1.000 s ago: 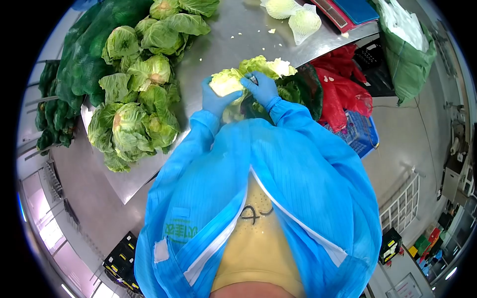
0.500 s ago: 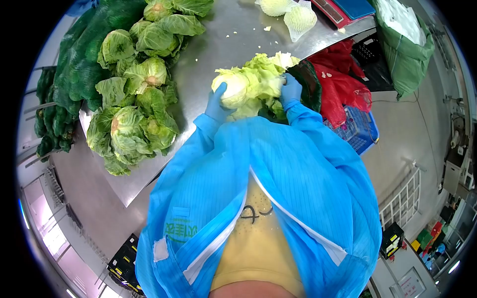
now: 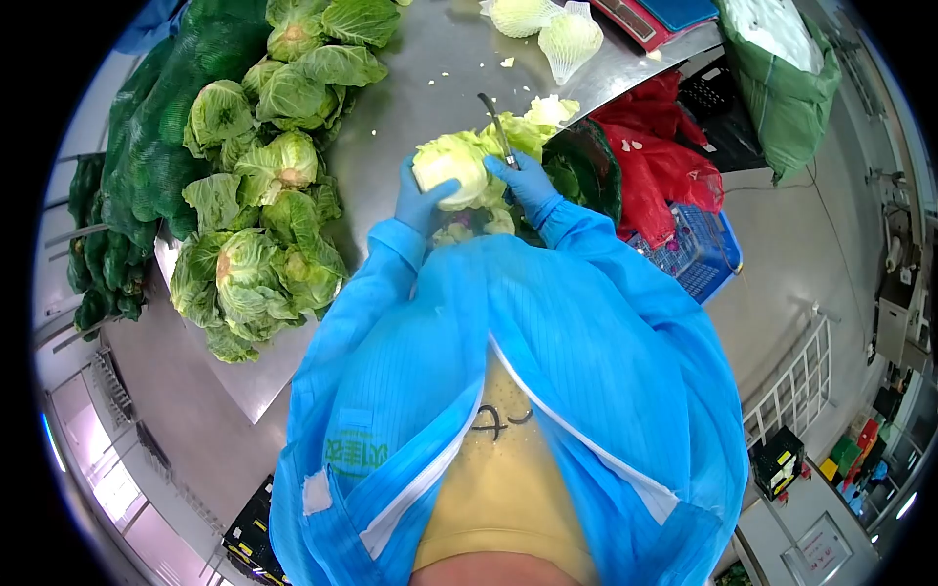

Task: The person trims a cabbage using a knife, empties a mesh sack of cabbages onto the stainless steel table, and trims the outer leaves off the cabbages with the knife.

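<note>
Blue-gloved, the left hand (image 3: 417, 200) is clasping a pale cabbage (image 3: 447, 166) by the tabletop's (image 3: 410, 109) near edge, while the right hand (image 3: 531, 187) is gripping a knife (image 3: 498, 124), blade pointing outward. Holding firmly and keeping steel off the left hand seems wise. Turning room, dotted with scraps (image 3: 507, 62), is lying between leafy cabbages (image 3: 252, 269) along the left edge and netted heads (image 3: 571, 41) by the right.

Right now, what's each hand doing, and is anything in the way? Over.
Left hand: gripping pale cabbage. Right hand: holding knife, pointing forward. Leaves crowd beside the knife, possibly in the way.
</note>
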Action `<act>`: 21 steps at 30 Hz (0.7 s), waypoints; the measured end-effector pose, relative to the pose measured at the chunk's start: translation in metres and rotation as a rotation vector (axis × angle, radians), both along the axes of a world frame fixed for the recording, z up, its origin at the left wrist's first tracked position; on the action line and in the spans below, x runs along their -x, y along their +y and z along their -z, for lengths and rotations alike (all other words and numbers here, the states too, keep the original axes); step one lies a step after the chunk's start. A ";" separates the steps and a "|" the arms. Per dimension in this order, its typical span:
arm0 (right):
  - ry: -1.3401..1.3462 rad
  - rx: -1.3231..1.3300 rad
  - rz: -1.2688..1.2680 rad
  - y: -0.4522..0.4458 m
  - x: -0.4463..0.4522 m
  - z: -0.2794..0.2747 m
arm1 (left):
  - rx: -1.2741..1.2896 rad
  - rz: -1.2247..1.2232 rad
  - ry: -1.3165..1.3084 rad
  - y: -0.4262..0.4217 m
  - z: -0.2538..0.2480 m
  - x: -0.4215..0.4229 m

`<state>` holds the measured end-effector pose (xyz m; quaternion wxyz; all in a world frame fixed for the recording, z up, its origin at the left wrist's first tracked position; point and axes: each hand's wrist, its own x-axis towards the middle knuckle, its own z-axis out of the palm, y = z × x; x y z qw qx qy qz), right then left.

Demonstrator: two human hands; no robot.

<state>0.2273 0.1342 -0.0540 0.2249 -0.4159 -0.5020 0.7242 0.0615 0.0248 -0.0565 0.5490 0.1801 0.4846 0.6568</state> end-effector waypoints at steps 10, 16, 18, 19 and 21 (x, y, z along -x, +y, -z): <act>-0.186 -0.609 -0.026 -0.030 0.015 0.001 | 0.350 -0.251 -0.026 -0.016 -0.022 -0.003; -0.390 -0.461 0.236 0.002 0.003 0.033 | 0.280 -0.126 -0.074 -0.023 -0.028 0.007; -0.379 -0.521 0.212 0.006 -0.005 0.028 | 0.260 -0.092 -0.066 -0.025 -0.028 0.009; -0.379 -0.519 0.211 0.008 -0.008 0.033 | 0.175 -0.038 -0.063 -0.027 -0.026 0.008; -0.439 -0.525 0.373 0.017 -0.016 0.044 | 0.072 0.089 -0.080 -0.030 -0.019 0.012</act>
